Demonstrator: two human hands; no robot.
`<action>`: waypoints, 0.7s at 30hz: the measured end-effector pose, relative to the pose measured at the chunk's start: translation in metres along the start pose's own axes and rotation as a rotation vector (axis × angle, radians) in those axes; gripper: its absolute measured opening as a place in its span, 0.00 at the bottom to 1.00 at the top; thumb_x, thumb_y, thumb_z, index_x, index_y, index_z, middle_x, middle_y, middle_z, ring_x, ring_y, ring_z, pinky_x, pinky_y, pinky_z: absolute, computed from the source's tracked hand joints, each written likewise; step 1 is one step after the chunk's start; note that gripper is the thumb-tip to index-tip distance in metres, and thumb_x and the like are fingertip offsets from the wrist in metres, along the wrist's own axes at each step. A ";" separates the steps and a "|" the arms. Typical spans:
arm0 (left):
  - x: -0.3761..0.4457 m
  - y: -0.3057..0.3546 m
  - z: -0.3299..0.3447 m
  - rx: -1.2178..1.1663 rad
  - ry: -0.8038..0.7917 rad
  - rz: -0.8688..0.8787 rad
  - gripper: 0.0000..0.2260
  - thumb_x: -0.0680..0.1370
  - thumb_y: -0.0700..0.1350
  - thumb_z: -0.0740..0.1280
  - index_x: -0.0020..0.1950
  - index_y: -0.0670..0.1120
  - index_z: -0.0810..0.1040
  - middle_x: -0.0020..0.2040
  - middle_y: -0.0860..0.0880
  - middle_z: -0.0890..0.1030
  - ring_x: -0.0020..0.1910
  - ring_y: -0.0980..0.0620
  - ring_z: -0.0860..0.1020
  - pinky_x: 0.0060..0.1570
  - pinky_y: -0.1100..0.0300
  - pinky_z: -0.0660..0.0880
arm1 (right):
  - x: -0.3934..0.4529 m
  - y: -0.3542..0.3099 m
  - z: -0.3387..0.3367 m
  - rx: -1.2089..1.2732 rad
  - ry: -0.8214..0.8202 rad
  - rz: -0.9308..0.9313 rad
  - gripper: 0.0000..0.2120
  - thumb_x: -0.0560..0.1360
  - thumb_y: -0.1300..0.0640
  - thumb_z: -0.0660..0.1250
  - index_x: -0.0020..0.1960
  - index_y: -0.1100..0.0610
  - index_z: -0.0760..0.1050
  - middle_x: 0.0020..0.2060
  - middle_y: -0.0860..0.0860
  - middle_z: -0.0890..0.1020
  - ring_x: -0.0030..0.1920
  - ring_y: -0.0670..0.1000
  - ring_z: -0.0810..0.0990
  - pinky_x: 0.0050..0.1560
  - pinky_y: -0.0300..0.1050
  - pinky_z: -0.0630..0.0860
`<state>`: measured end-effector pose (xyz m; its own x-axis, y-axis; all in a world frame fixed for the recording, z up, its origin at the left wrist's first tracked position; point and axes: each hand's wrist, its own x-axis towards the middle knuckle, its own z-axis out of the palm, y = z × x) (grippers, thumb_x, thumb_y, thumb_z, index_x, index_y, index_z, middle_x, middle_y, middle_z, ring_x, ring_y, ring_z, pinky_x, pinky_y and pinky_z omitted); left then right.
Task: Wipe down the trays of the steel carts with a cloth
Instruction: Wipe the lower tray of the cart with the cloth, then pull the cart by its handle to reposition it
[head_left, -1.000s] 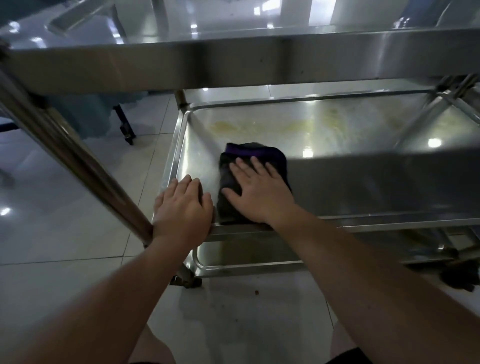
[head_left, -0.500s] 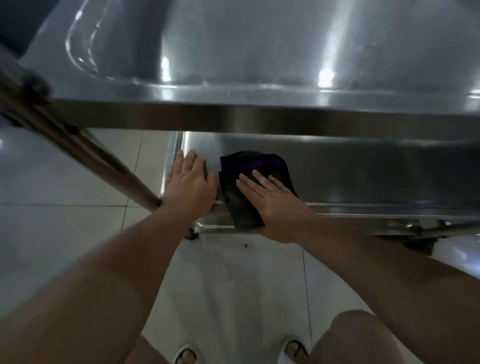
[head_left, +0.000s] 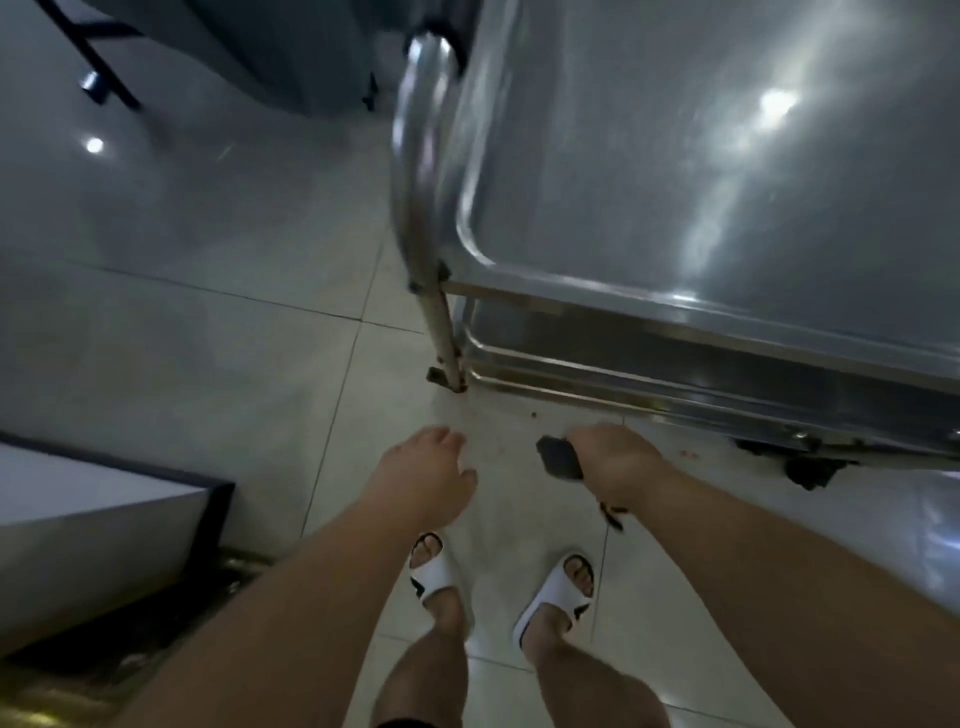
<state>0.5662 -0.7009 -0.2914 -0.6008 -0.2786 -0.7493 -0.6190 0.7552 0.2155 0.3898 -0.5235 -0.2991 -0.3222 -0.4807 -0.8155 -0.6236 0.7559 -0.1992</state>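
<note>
Left hand (head_left: 423, 470) off the lower tray rim now, hanging loose and empty over the floor tiles (head_left: 218, 364); right hand (head_left: 610, 462) lifted clear of that tray too, curled around the dark cloth (head_left: 558, 457), bunched and held in the air near the cart; top tray (head_left: 727, 171) of the steel cart (head_left: 431, 171) to the right, lower trays (head_left: 675, 384) beneath, untouched by either hand; probably done with the low shelf, top tray or another cart next.

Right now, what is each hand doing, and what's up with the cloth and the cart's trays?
left hand: empty, loosely curled, touching nothing.
right hand: closed around the cloth.
cloth: dark, bunched in the hand, off the cart.
top tray: bare and shiny.
lower trays: only their edges show.
</note>
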 end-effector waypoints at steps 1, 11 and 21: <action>-0.021 -0.004 -0.004 -0.010 -0.021 -0.005 0.27 0.85 0.59 0.58 0.83 0.51 0.64 0.82 0.49 0.66 0.79 0.47 0.65 0.75 0.49 0.64 | -0.019 -0.010 -0.001 0.003 -0.045 -0.006 0.16 0.86 0.44 0.57 0.60 0.55 0.75 0.55 0.58 0.80 0.52 0.57 0.79 0.53 0.48 0.74; -0.193 -0.080 -0.086 -0.081 0.048 -0.111 0.26 0.84 0.56 0.58 0.82 0.52 0.64 0.78 0.49 0.71 0.75 0.45 0.71 0.72 0.49 0.68 | -0.142 -0.182 -0.040 -0.067 -0.027 -0.068 0.21 0.78 0.62 0.68 0.70 0.49 0.73 0.60 0.53 0.81 0.60 0.56 0.81 0.61 0.52 0.78; -0.315 -0.172 -0.170 -0.252 0.312 -0.226 0.26 0.84 0.56 0.59 0.82 0.53 0.64 0.78 0.50 0.71 0.74 0.45 0.71 0.72 0.48 0.70 | -0.204 -0.357 -0.153 -0.162 0.203 -0.319 0.23 0.76 0.64 0.64 0.68 0.47 0.74 0.57 0.52 0.81 0.56 0.57 0.81 0.56 0.54 0.80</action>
<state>0.7760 -0.8432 0.0143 -0.5358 -0.6144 -0.5792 -0.8329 0.4974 0.2428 0.5691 -0.7635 0.0216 -0.2184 -0.7701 -0.5993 -0.8137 0.4828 -0.3238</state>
